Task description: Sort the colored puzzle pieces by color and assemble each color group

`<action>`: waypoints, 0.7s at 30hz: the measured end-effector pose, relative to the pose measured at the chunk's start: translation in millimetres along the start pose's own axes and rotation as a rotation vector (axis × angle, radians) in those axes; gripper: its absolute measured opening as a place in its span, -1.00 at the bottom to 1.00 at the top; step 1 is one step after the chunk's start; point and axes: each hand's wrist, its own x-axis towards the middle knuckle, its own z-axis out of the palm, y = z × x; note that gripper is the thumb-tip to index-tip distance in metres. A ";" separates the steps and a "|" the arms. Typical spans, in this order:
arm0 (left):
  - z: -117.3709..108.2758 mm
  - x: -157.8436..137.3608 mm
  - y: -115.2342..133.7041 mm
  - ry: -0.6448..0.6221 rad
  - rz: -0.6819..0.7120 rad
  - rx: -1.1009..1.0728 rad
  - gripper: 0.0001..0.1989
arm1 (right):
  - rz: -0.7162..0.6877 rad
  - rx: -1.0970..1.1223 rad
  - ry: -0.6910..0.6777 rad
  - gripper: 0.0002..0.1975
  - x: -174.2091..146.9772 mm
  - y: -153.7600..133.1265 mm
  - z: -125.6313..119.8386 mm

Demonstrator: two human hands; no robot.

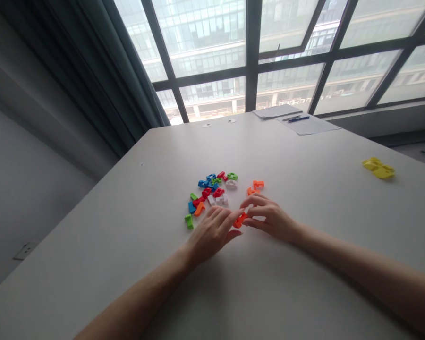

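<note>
Between my two hands is an orange plastic puzzle block (240,220), with notches in its shape. My left hand (216,229) grips it from the left, thumb below and fingers above. From the other side my right hand (267,216) pinches the same block with thumb and fingertips. Two more orange blocks (258,184) lie just beyond my right hand. Left of them spreads a loose heap of small notched blocks: blue (203,183), red (218,192), green (189,221) and white (231,184). A single orange block (199,208) rests at the heap's near side.
A cluster of yellow blocks (378,168) sits far to the right on the white table (145,198). Papers (313,125) with a blue pen (299,119) lie at the back, near the window. A dark curtain (92,61) hangs at the left.
</note>
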 end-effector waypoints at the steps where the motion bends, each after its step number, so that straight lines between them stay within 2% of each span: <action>1: 0.1 0.1 -0.1 -0.001 -0.003 -0.006 -0.65 | 0.003 -0.011 0.005 -0.77 0.1 0.2 -0.1; 11: -0.4 -0.3 -3.1 0.040 -0.066 -0.019 -0.72 | 0.003 -0.032 0.072 -0.92 2.8 3.5 -1.3; 21: -2.9 0.9 -3.1 0.070 -0.081 0.011 -0.78 | 0.007 -0.019 0.063 -0.90 2.8 1.5 -1.7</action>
